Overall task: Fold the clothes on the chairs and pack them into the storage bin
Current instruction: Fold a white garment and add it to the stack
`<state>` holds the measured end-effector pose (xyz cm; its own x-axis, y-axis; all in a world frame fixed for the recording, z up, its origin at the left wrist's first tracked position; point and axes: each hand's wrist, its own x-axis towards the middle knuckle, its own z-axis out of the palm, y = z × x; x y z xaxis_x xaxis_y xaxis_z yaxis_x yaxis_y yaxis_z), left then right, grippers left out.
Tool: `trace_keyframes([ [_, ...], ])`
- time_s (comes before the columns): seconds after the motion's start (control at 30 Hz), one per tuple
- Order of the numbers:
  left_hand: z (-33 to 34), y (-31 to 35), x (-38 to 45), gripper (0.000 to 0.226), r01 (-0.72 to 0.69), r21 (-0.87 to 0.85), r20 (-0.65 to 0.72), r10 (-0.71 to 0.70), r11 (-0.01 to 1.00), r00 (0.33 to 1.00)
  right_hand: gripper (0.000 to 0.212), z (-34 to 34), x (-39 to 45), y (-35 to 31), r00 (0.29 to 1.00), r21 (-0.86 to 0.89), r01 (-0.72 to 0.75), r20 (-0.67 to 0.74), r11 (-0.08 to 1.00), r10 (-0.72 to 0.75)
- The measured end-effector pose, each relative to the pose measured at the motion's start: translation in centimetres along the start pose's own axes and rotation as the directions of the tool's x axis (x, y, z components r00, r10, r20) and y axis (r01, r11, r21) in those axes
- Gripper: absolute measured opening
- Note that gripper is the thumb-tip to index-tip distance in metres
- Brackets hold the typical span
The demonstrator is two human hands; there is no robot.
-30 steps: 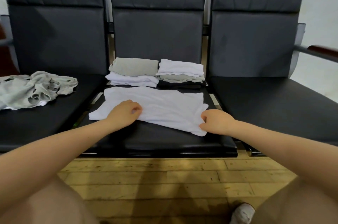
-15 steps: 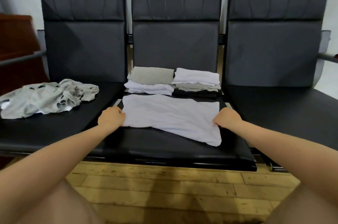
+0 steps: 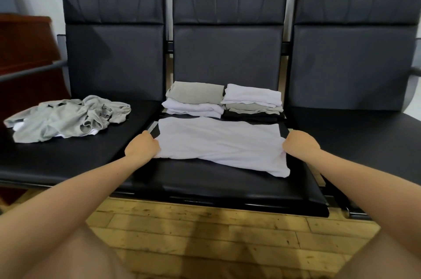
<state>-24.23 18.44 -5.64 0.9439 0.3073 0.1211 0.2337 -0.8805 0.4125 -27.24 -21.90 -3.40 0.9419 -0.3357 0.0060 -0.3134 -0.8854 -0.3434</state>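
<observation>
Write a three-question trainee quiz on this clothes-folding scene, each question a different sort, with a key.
1. True or false: the left hand and right hand each grip an end of the white garment on the middle seat.
2. Where does the unfolded grey pile lie? A) left seat B) right seat C) floor
3. Fill in: behind the white garment stand ___ folded stacks, the left stack topped grey and the right stack topped white.

Key: 1 true; 2 A; 3 two.

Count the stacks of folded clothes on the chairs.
2. Both sit at the back of the middle seat: the left stack, grey on top, and the right stack, white on top, side by side.
</observation>
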Motion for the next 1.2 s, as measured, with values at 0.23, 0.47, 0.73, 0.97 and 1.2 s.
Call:
trace_keyframes([
  [0.23, 1.0, 1.6, -1.9, 0.025, -0.291, 0.133, -0.129, 0.308, 0.947, 0.943, 0.024, 1.2, -1.8, -3.1, 0.958, -0.03, 0.277, -0.065, 0.96, -0.278],
  [0.47, 2.9, 3.7, -4.0, 0.028, -0.643, -0.055, 0.048, 0.645, 0.764, 0.763, 0.03, 1.9, -4.4, -4.4, 0.792, 0.015, 0.604, 0.104, 0.797, -0.602],
  [0.73, 2.3, 1.8, -1.7, 0.058, -0.727, -0.045, 0.155, 0.724, 0.685, 0.672, 0.037, 4.0, -4.5, -3.0, 0.731, -0.108, 0.682, 0.099, 0.723, -0.675],
  [0.97, 1.8, 1.0, -0.8, 0.024, -0.699, -0.024, 0.122, 0.696, 0.715, 0.708, 0.042, 3.9, -4.4, -3.3, 0.764, -0.138, 0.642, 0.033, 0.754, -0.645],
  [1.2, 1.7, 0.2, -0.7, 0.022, -0.647, -0.111, 0.134, 0.656, 0.754, 0.743, 0.037, 4.6, -3.1, -2.2, 0.8, -0.045, 0.599, 0.0, 0.799, -0.6],
])
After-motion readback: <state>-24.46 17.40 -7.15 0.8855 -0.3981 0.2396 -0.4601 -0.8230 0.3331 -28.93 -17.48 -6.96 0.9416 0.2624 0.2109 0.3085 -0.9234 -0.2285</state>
